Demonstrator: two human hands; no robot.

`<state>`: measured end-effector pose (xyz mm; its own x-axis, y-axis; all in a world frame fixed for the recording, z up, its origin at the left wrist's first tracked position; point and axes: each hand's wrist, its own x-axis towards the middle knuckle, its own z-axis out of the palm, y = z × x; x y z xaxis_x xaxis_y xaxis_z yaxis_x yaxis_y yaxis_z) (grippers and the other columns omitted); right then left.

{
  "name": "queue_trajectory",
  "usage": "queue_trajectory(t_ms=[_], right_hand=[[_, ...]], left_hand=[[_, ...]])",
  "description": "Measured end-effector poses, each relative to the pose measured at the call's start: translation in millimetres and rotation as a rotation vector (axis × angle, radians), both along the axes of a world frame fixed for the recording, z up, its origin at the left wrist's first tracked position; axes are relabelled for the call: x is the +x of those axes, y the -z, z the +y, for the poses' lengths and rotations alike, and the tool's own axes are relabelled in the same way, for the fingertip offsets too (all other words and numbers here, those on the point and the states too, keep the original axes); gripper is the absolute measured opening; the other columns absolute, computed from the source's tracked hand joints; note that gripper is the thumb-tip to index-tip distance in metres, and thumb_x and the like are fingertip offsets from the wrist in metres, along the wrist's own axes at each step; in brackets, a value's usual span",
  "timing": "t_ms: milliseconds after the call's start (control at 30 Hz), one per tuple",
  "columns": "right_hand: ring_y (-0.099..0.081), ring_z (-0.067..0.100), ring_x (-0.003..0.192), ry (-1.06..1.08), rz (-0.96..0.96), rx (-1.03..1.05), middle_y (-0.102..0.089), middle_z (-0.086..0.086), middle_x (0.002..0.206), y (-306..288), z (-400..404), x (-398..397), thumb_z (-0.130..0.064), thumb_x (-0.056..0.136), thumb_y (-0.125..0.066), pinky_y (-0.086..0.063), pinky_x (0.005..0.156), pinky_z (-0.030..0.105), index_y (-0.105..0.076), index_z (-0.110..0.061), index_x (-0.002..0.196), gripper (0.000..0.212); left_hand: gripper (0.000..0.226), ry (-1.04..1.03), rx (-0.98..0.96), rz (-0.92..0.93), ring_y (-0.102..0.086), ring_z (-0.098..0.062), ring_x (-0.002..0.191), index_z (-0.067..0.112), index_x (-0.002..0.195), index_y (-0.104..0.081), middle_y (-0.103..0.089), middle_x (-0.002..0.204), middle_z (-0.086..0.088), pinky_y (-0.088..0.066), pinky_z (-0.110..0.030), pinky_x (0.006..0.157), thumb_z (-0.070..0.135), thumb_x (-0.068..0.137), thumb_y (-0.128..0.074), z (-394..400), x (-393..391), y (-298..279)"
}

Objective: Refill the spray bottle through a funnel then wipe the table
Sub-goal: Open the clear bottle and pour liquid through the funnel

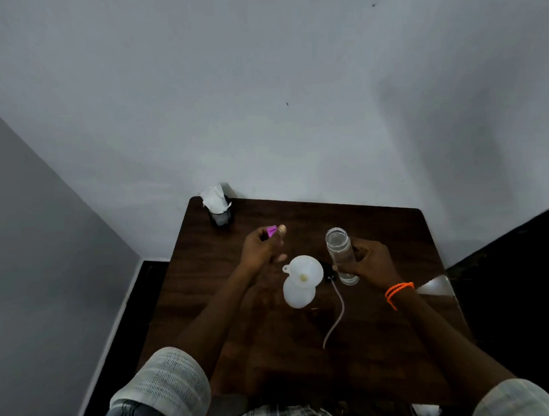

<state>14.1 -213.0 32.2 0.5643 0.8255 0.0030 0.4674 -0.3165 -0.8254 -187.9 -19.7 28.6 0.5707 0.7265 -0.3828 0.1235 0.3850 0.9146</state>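
Note:
A white spray bottle (298, 295) stands near the middle of the dark wooden table (392, 231), with a white funnel (305, 270) seated in its neck. To its right, my right hand (370, 262) grips a clear open-topped water bottle (340, 252) standing upright on the table. My left hand (263, 247) hovers left of the funnel and pinches a small purple cap (271, 230) between thumb and fingers. The black spray head (328, 273) with its thin tube (334, 314) lies on the table between the two bottles.
A black holder with white tissues (217, 206) stands at the table's far left corner, close to the wall. A shiny reflection (434, 286) marks the table's right edge. Dark floor lies to both sides.

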Motion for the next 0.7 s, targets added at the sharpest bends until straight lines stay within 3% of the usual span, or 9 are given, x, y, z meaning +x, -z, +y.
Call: queue_trajectory(t_ms=[133,233,367,600,700], right_hand=[[-0.071,0.005,0.103,-0.027,-0.041,-0.034,-0.076,-0.008,0.110,13.4,-7.2,1.2,-0.019,0.056,-0.099,-0.058,0.090,0.031,-0.075,-0.018,0.117,0.066],[-0.069,0.010,0.106,-0.046,-0.101,-0.055,-0.074,-0.007,0.114,20.9,-9.5,2.2,-0.024,0.056,-0.099,-0.056,0.092,0.035,-0.073,-0.021,0.120,0.069],[-0.067,0.018,0.106,-0.071,-0.178,-0.079,-0.073,0.000,0.116,24.9,-11.0,1.7,-0.020,0.057,-0.098,-0.054,0.093,0.036,-0.071,-0.015,0.125,0.073],[-0.067,0.016,0.102,-0.155,-0.269,-0.099,-0.075,0.005,0.114,21.3,-7.5,0.8,-0.015,0.060,-0.096,-0.050,0.087,0.028,-0.074,-0.013,0.119,0.063],[-0.069,0.023,0.100,-0.171,-0.283,-0.104,-0.075,0.010,0.113,22.9,-6.9,2.1,-0.013,0.059,-0.097,-0.054,0.087,0.036,-0.074,-0.011,0.118,0.063]], left_hand=[[0.039,0.018,-0.054,0.047,-0.073,-0.020,0.096,0.010,0.112,-0.069,-0.072,0.105,-0.013,-0.063,-0.034,0.067,0.039,0.087,-0.078,-5.4,-4.3,13.7],[0.037,0.037,-0.082,0.072,-0.074,-0.022,0.086,0.009,0.109,-0.069,-0.072,0.101,-0.020,-0.063,-0.034,0.066,0.038,0.088,-0.078,-8.3,-7.4,22.4],[0.037,0.032,-0.113,0.061,-0.072,-0.030,0.083,0.004,0.110,-0.068,-0.071,0.098,-0.027,-0.064,-0.036,0.066,0.033,0.089,-0.077,-12.6,-10.1,28.4],[0.039,0.027,-0.124,0.026,-0.071,-0.029,0.081,-0.002,0.112,-0.065,-0.069,0.086,-0.014,-0.065,-0.039,0.068,0.029,0.091,-0.075,-14.4,-14.1,29.0],[0.043,0.033,-0.134,0.025,-0.072,-0.030,0.081,0.001,0.111,-0.066,-0.070,0.088,-0.014,-0.065,-0.046,0.075,0.034,0.087,-0.077,-13.0,-14.4,30.9]])
